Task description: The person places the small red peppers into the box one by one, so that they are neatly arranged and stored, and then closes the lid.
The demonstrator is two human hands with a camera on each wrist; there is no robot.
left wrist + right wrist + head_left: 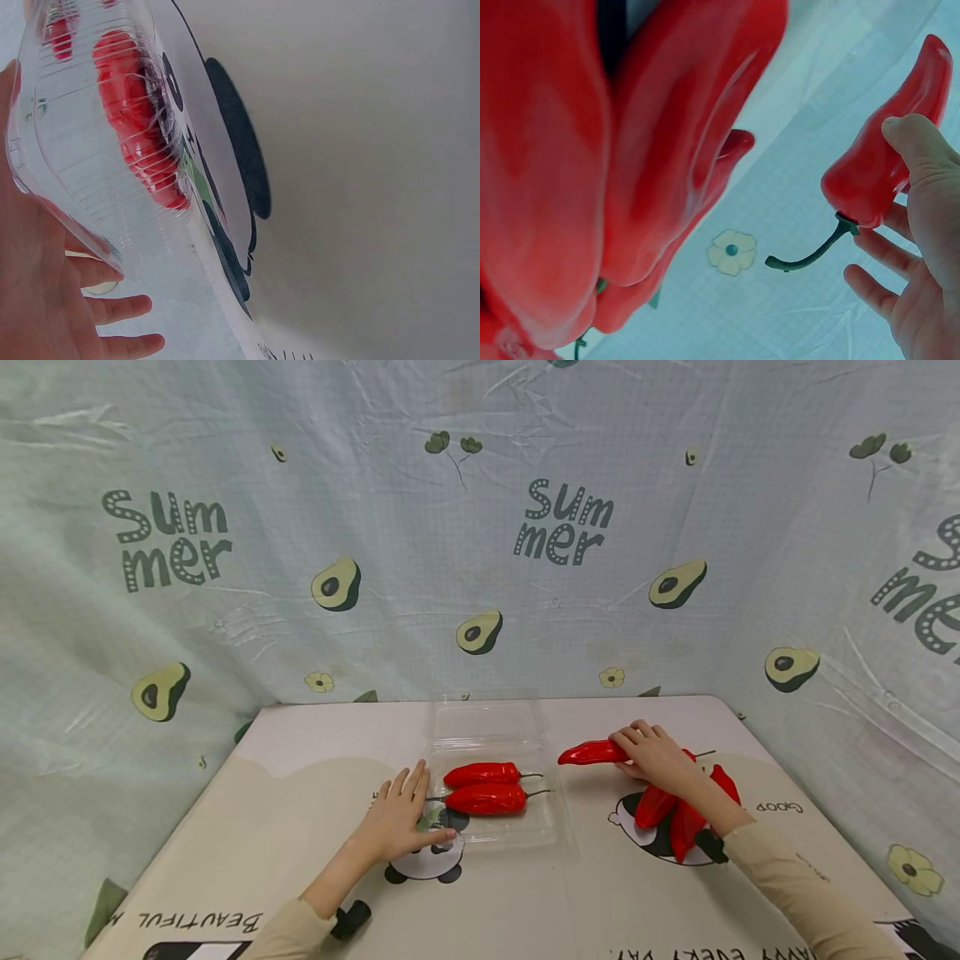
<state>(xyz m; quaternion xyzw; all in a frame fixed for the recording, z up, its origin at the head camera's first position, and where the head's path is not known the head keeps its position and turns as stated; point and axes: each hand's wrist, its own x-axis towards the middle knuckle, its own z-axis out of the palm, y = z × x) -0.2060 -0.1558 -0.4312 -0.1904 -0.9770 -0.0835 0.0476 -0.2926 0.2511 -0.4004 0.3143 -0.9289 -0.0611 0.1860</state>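
- At left, the left hand (397,825) spreads its fingers apart at the clear container (517,832).
- At right, the right hand (662,763) pinches a red pepper (592,752).

Grey-green "SUMMER" (168,539) is showing 3x on the pale blue-grey plastic sheet (405,643): L of, above & R of the clear plastic clamshell box (510,831), R copy partly cut off. On the cream-and-white printed tabletop (300,827), upside-down "BEAUTIFUL" (201,921) is running L of box, "GOOD" (780,807) R, "EVERY DAY" (678,954) lower R, partly cropped.

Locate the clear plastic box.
In the head view, the clear plastic box lies centrally on the table, just right of the left hand, two red peppers inside.
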